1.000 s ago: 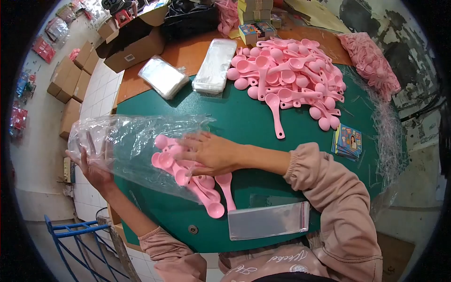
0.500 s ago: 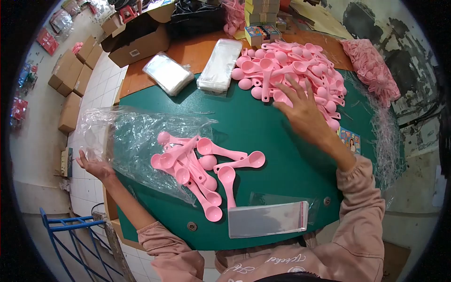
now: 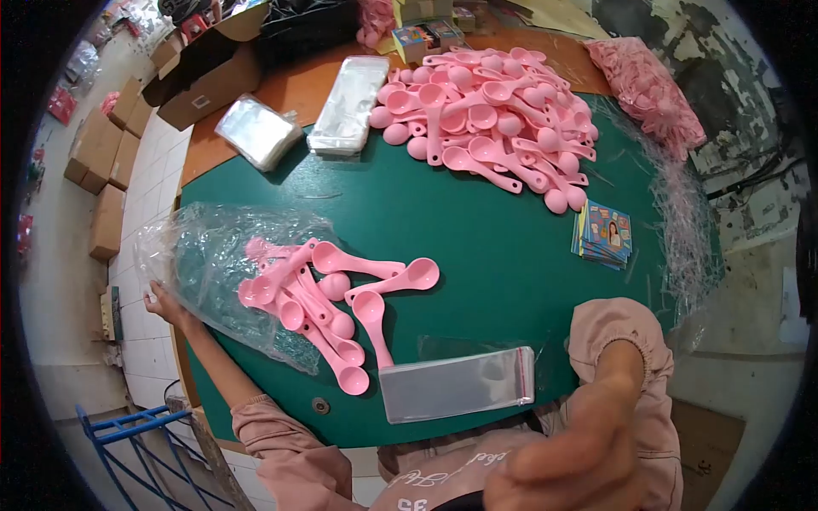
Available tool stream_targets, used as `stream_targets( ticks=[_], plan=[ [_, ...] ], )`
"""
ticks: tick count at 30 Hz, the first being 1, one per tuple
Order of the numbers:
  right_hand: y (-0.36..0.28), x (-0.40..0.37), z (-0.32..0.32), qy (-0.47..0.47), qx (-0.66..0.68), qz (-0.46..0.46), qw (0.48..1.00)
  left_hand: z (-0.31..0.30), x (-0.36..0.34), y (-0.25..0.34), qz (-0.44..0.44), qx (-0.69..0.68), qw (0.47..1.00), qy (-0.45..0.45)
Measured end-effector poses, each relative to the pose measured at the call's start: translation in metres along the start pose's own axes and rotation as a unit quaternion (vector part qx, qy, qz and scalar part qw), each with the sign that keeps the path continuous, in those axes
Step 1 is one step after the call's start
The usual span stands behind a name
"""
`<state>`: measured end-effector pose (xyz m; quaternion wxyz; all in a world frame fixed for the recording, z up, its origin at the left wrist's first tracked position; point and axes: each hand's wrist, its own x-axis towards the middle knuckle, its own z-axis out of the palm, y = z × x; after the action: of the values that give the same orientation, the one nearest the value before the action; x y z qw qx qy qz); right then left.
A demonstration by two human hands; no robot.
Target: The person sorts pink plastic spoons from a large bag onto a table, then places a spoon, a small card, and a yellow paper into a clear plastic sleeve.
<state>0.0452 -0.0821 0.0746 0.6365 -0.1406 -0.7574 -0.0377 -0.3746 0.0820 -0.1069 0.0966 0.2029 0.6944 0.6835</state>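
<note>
My left hand (image 3: 167, 305) is at the table's left edge, beside the open end of a clear plastic bag (image 3: 204, 255); its fingers look curled at the plastic. Several pink spoons (image 3: 294, 289) lie on and beside that bag. Close to the camera at the lower right, my right hand (image 3: 571, 460) is raised near my chest, blurred, and I cannot make out its fingertips. A stack of clear sleeves (image 3: 456, 387) lies at the front edge, touching one spoon. The large heap of pink spoons (image 3: 494, 111) sits at the back.
Small picture cards (image 3: 605, 234) lie right of the heap on the green table (image 3: 477, 255). Two stacks of clear bags (image 3: 348, 106) are at the back left, near a cardboard box (image 3: 209, 81). A filled pink bag (image 3: 652, 94) stands back right; a blue metal frame (image 3: 128, 422) is lower left.
My right hand has left the spoon heap and come back toward my chest and the camera. The view has shifted, and the picture cards are uncovered. My left hand stays by the plastic bag.
</note>
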Motion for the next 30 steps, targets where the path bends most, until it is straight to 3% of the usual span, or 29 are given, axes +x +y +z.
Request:
stream_targets(
  ticks=[1, 2, 3, 5, 7, 12, 17, 24, 30],
  plan=[
    [0.005, -0.004, -0.014, 0.002, -0.003, 0.001, 1.0, 0.001, -0.001, 0.001, -0.008, -0.002, 1.0, -0.012],
    [0.011, -0.009, -0.036, -0.153, 0.086, 0.044, 0.983, -0.001, 0.002, 0.004, -0.012, -0.004, 1.0, -0.018],
    [0.02, -0.009, -0.044, -0.305, 0.174, 0.083, 0.932, -0.003, 0.004, 0.0, 0.026, 0.031, 0.999, -0.027],
    [0.037, -0.017, -0.023, -0.311, -0.002, 0.121, 0.943, -0.003, 0.002, 0.003, 0.018, 0.042, 0.999, -0.025],
    [0.064, -0.042, 0.002, -0.433, -0.021, 0.274, 0.859, 0.001, -0.014, 0.013, 0.015, 0.032, 0.998, -0.059],
    [0.096, -0.103, 0.032, -0.436, -0.069, 0.279, 0.853, 0.003, -0.022, 0.018, 0.035, 0.04, 0.997, -0.06],
    [0.107, -0.118, 0.036, -0.456, -0.014, 0.323, 0.829, 0.003, -0.006, 0.004, 0.06, 0.086, 0.993, -0.059],
    [0.121, -0.104, 0.008, -0.566, -0.059, 0.358, 0.741, 0.003, -0.008, 0.004, 0.059, 0.076, 0.994, -0.061],
    [0.128, -0.094, -0.002, -0.562, -0.024, 0.364, 0.742, 0.001, 0.013, -0.014, 0.062, 0.069, 0.994, -0.065]
  ],
)
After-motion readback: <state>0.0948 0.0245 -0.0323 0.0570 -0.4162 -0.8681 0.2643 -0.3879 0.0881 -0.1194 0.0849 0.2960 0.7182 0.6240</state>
